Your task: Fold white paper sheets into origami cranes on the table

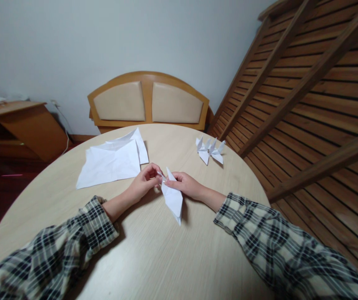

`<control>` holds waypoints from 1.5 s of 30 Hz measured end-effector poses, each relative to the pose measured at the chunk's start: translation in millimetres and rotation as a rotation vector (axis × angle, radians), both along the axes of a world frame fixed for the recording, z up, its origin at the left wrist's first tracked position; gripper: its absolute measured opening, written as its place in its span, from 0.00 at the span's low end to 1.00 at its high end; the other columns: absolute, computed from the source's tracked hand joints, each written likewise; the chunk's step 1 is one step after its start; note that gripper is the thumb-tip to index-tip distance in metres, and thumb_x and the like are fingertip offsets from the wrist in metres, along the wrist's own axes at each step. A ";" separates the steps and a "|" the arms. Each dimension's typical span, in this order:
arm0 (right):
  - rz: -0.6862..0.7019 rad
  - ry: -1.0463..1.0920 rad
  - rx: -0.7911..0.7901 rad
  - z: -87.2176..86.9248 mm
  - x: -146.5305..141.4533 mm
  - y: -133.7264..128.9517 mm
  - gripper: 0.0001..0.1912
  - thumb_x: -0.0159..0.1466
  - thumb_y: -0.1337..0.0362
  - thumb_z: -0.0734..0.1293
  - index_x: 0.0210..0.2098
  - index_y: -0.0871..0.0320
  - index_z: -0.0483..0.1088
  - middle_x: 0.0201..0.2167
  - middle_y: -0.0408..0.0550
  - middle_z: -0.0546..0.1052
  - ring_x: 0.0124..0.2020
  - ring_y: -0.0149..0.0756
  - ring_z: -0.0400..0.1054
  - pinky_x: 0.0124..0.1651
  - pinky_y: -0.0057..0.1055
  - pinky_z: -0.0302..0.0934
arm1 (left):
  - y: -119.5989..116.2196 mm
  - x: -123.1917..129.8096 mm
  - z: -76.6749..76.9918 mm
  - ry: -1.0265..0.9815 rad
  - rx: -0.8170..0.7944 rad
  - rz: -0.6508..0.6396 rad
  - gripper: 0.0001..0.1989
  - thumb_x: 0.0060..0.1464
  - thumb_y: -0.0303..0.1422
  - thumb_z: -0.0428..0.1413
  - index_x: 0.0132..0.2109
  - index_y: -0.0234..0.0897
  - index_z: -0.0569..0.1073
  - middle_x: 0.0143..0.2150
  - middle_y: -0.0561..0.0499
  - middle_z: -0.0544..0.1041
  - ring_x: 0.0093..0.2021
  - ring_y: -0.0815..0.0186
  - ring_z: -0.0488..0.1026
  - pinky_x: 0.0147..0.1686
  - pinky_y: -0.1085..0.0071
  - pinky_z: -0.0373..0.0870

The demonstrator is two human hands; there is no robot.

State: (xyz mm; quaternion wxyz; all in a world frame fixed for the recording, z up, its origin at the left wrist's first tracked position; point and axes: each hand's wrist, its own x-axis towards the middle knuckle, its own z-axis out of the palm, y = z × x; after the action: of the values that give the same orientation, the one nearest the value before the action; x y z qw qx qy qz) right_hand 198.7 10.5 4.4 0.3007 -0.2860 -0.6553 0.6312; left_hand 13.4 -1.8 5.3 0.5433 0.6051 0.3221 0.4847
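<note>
A folded white paper piece (173, 201) with pointed ends is held up over the middle of the round table. My right hand (187, 184) grips its upper right part, thumb on the front face. At its upper left, my left hand (147, 180) pinches a thin pointed tip of the same paper between thumb and fingers. The paper's lower end points down toward me. Farther back on the right stand two small folded paper cranes (209, 151), side by side. White paper sheets (112, 162) lie overlapping just beyond my left hand.
The pale round table (154, 266) spreads beneath both forearms. Behind it is a wooden headboard (147, 98) with beige panels. A wooden desk (38, 129) stands at the left, and a slatted wooden structure (310, 104) slants along the right side.
</note>
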 end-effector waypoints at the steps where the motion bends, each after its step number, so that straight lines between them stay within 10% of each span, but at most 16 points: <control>1: -0.003 -0.001 -0.001 0.0 -0.2 -0.1 0.21 0.56 0.50 0.70 0.37 0.63 0.73 0.30 0.46 0.73 0.27 0.28 0.62 0.30 0.26 0.53 | -0.1 0.0 0.1 0.005 0.006 0.001 0.10 0.49 0.30 0.60 0.36 0.37 0.65 0.32 0.55 0.70 0.27 0.73 0.65 0.26 0.76 0.64; 45: -0.285 0.072 -0.011 -4.9 -6.2 0.3 0.22 0.53 0.46 0.71 0.30 0.61 0.69 0.23 0.40 0.66 0.24 0.26 0.56 0.27 0.26 0.49 | 0.0 -2.9 1.5 0.283 0.185 0.197 0.08 0.54 0.36 0.58 0.36 0.35 0.77 0.33 0.50 0.75 0.31 0.69 0.70 0.28 0.74 0.66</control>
State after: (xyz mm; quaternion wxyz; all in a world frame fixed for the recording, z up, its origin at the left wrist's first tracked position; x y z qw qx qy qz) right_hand 192.5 10.7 -0.5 0.4090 -0.3550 -0.5934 0.5955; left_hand 10.5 -1.8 6.8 0.3847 0.6801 0.4067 0.4733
